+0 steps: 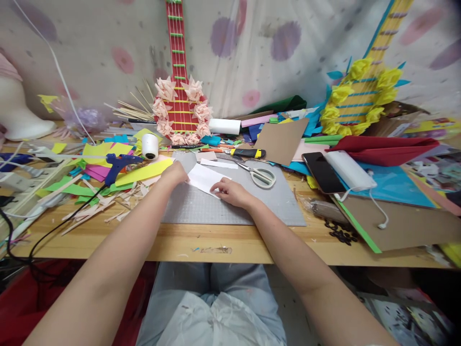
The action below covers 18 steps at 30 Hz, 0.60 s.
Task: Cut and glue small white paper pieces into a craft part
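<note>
A folded-looking piece of white paper [202,178] lies on the grey cutting mat [194,209]. My left hand [175,174] is closed at the paper's left edge, its thumb against the corner and its other fingers partly hidden. On the lower right part of the paper rests my right hand [232,191], fingers bent and apart. Just behind the sheet lies a narrow white paper strip [219,164]. Scissors with pale handles [262,178] are to the right of the paper, and a yellow-and-black utility knife [248,153] lies at the mat's back edge.
At the back stand a red paper guitar [176,108] and a yellow one [356,98]. A blue glue gun [120,166] sits among paper scraps on the left. A phone [322,172], a white power bank [351,169] and brown cardboard [403,223] occupy the right.
</note>
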Available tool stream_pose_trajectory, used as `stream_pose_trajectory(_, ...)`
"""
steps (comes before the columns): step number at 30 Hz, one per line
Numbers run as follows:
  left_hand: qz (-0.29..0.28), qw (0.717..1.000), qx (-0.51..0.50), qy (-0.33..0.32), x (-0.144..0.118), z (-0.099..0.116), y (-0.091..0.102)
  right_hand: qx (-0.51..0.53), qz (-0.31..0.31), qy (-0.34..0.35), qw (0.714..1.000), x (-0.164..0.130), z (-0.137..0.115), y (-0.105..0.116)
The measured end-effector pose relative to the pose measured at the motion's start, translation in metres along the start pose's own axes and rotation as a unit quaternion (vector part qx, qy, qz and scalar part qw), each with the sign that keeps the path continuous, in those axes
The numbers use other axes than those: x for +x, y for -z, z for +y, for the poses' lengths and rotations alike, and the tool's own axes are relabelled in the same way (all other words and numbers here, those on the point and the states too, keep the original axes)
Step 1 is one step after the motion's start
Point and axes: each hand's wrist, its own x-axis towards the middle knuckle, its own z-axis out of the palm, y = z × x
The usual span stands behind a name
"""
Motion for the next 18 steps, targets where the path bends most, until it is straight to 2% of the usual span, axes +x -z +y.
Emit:
stream_pose_trajectory(6, -0.062, 0.993, 0.091, -0.042, 0.003, 0.01, 0.006, -0.003, -0.003, -0.001, 1.0, -0.001, -0.002, 0.002)
stream_pose_trajectory(13, -0.13, 0.986, 0.102, 0.017, 0.002, 0.021, 0.009, 0.003, -0.003, -0.003, 1.0, -0.001, -0.003, 0.003)
stream_pose_trajectory(15, -0.131, 0.984, 0.122, 0.002, 0.003, 0.023, 0.009, 0.004, -0.002, -0.005, 1.0, -0.002, -0.004, 0.003)
stream_pose_trajectory(18, -0.1, 0.98, 0.165, -0.04, 0.007, 0.025, 0.007, 0.004, -0.001, -0.007, 1.0, -0.001, -0.004, 0.003)
